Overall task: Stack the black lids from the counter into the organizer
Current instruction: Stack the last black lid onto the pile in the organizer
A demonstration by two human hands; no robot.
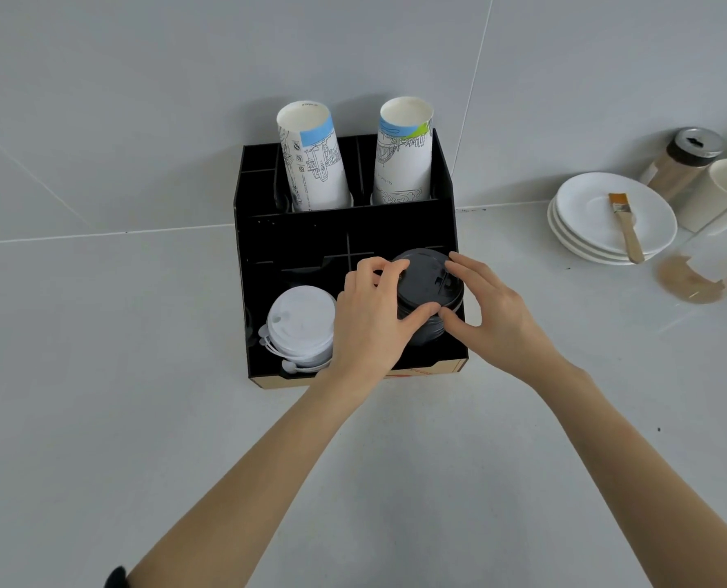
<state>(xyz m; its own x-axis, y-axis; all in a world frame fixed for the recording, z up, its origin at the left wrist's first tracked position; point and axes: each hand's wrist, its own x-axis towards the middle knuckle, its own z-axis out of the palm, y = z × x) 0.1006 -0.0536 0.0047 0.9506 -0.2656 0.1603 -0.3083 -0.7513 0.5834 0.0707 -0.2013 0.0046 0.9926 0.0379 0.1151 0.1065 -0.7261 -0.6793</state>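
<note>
Counter [395, 468], organizer [443, 180]: black lids [423, 286], white lids [300, 328]

A black organizer [311, 235] holds black lids [425, 286], white lids [300, 324] and blue-banded, line-drawn cups [315, 163].

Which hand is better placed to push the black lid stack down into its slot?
Probably left. The left hand curls over the top and near edge of the black lids in the organizer, while the right hand only pinches their rim with fingertips.

Café counter [395, 460]: paper cups [314, 163], lid organizer [294, 235], stacked saucers [586, 205].
</note>
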